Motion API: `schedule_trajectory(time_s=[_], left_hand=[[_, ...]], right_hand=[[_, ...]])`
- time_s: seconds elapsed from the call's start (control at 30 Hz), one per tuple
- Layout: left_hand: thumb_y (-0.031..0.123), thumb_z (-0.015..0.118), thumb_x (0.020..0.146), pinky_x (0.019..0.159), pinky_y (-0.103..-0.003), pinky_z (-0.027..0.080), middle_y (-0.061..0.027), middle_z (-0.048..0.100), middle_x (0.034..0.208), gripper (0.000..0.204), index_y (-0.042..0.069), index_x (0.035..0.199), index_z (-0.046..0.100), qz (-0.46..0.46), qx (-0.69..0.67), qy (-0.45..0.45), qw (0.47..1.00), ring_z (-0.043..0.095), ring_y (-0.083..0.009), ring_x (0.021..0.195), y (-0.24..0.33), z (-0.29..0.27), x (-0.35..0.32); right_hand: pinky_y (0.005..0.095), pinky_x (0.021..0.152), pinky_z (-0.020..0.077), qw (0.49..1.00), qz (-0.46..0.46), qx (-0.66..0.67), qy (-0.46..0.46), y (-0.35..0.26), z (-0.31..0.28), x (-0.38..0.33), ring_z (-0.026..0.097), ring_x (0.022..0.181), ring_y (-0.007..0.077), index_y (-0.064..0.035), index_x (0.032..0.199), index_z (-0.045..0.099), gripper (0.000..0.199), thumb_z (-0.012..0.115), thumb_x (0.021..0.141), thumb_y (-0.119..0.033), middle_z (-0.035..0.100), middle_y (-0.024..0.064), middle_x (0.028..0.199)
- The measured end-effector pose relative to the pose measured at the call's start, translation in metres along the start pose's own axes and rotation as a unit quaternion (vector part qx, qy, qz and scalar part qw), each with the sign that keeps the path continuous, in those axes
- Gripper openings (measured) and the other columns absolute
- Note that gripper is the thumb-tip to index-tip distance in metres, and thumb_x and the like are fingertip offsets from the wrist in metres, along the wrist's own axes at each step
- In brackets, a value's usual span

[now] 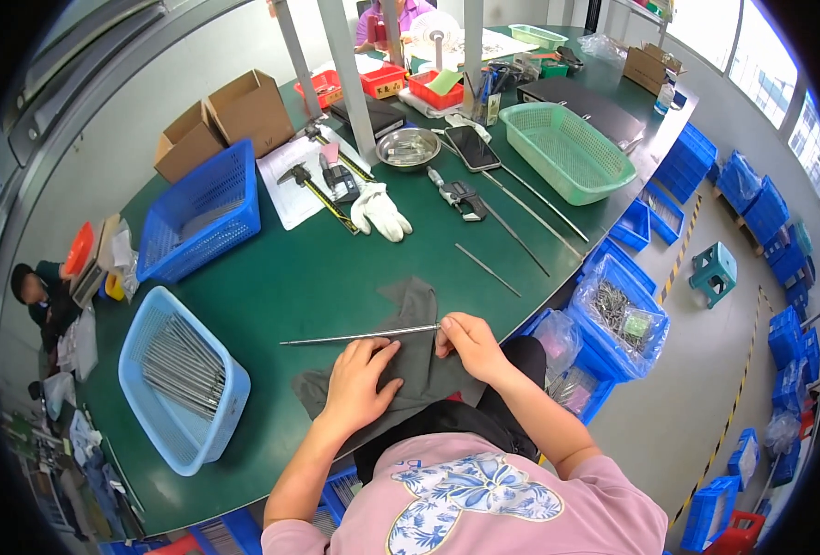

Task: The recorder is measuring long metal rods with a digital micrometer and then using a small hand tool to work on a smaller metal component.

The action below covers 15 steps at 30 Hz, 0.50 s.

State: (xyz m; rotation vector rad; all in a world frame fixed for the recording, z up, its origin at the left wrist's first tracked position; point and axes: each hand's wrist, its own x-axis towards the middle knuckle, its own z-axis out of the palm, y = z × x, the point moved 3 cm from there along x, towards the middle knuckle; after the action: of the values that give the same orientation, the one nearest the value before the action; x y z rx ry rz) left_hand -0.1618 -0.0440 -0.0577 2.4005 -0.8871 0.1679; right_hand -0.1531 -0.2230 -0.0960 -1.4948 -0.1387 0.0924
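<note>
A thin metal rod (354, 337) lies across a grey cloth (419, 310) on the green table (290, 277). My right hand (465, 340) pinches the rod's right end. My left hand (359, 381) rests flat on the cloth, fingers spread, just below the rod's middle. The cloth hangs over the table's near edge toward my lap.
A light blue basket of metal rods (181, 375) stands at my left; a darker blue basket (202, 213) lies behind it. Loose rods (521, 217), calipers (456, 196), white gloves (379, 211), a metal bowl (408, 146) and a green basket (565, 150) lie farther back. Blue bins (623, 319) stand on the floor at right. Another person (40, 296) sits at far left.
</note>
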Motion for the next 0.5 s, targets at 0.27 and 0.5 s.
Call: schedule_trajectory(time_s=[0.27, 0.5], left_hand=[[0.032, 0.059, 0.069, 0.099, -0.049, 0.015, -0.0191, 0.021, 0.135, 0.071, 0.003, 0.127, 0.031, -0.079, 0.189, -0.085, 0.975, 0.021, -0.0371, 0.123, 0.013, -0.001, -0.011], [0.013, 0.061, 0.062, 0.092, -0.048, 0.027, -0.0175, 0.033, 0.127, 0.055, 0.004, 0.114, 0.046, -0.069, 0.187, -0.028, 0.979, 0.033, -0.0342, 0.116, 0.020, -0.007, -0.045]], right_hand=[[0.0208, 0.050, 0.0394, 0.995, 0.000, -0.040, 0.097, -0.018, -0.056, 0.014, 0.051, 0.053, 0.0099, -0.0034, 0.063, 0.049, 0.036, 0.036, 0.088, -0.024, 0.054, 0.0050, 0.058], [0.0227, 0.055, 0.0428, 0.996, -0.032, -0.076, 0.029, -0.020, -0.043, 0.030, 0.052, 0.060, 0.0107, 0.0016, 0.072, 0.050, 0.030, 0.038, 0.089, -0.020, 0.053, 0.0059, 0.065]])
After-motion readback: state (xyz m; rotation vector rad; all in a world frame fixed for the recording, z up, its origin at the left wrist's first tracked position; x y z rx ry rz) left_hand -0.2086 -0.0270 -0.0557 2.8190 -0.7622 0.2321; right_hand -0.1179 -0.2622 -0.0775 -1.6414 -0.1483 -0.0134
